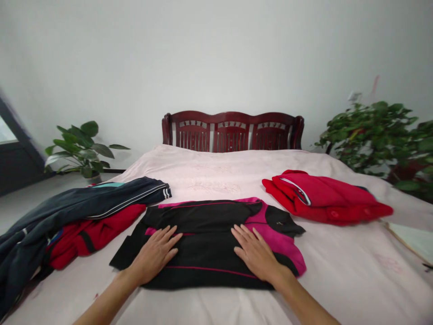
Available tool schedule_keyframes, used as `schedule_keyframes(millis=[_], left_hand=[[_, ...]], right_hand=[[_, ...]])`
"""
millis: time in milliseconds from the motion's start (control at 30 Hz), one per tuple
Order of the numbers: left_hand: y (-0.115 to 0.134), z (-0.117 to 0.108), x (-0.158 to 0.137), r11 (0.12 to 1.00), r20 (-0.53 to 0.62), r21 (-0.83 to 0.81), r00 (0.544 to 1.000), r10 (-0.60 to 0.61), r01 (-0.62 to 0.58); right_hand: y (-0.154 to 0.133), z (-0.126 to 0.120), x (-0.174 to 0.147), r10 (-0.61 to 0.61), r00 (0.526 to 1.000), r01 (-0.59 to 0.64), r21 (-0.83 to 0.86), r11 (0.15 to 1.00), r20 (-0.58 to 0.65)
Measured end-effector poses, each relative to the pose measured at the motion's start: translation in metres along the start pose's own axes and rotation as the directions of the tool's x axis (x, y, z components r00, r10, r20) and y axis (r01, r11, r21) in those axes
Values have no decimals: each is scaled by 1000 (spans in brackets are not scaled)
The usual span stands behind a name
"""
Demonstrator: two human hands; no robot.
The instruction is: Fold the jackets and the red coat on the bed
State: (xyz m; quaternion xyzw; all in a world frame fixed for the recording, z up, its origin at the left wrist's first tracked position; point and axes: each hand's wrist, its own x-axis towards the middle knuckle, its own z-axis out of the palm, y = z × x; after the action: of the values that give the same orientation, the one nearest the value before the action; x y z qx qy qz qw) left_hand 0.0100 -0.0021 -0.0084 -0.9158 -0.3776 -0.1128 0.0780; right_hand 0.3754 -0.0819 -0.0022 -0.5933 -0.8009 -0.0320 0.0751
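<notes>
A black and magenta short-sleeved shirt [209, 248] lies spread sideways on the bed, its magenta shoulder part to the right and black hem side to the left. My left hand [157, 253] rests flat on its left part, fingers stretched out. On the right part, near the magenta panel, my right hand [255, 253] also lies flat with the fingers apart. Neither hand grips the cloth. Magenta piping runs along the shirt's length.
Dark blue clothes with white stripes [111, 198] lie over a red garment [101, 234] at the left. Folded red clothes [324, 196] are stacked at the right, near a pale flat object [412, 241]. Behind stands a dark wooden headboard [233, 131]; potted plants [81, 146] flank the bed [216, 174].
</notes>
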Motion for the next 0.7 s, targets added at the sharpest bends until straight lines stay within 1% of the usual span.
schedule_keyframes(millis=[100,233,333,433,567,700], left_hand=[[-12,7,-5,999,-47,41,999,-20,22],[-9,5,-4,997,-55,25,996,-73,74],[-7,3,-4,995,-41,2,995,-96,96],[-8,3,-4,995,-47,-23,994,-94,93],[-12,4,-3,994,-60,-58,993,-97,94],[-13,5,-3,990,-41,-81,992,-118,115]], right_hand=[[17,6,-5,98,995,-99,-48,994,-23],[14,2,-9,203,977,-207,-55,977,-66],[9,-1,-10,241,968,-244,-46,969,-76],[9,0,-10,261,962,-264,-26,964,-80],[15,1,-10,306,950,-308,-27,951,-59],[24,-1,-11,387,922,-387,-44,921,-19]])
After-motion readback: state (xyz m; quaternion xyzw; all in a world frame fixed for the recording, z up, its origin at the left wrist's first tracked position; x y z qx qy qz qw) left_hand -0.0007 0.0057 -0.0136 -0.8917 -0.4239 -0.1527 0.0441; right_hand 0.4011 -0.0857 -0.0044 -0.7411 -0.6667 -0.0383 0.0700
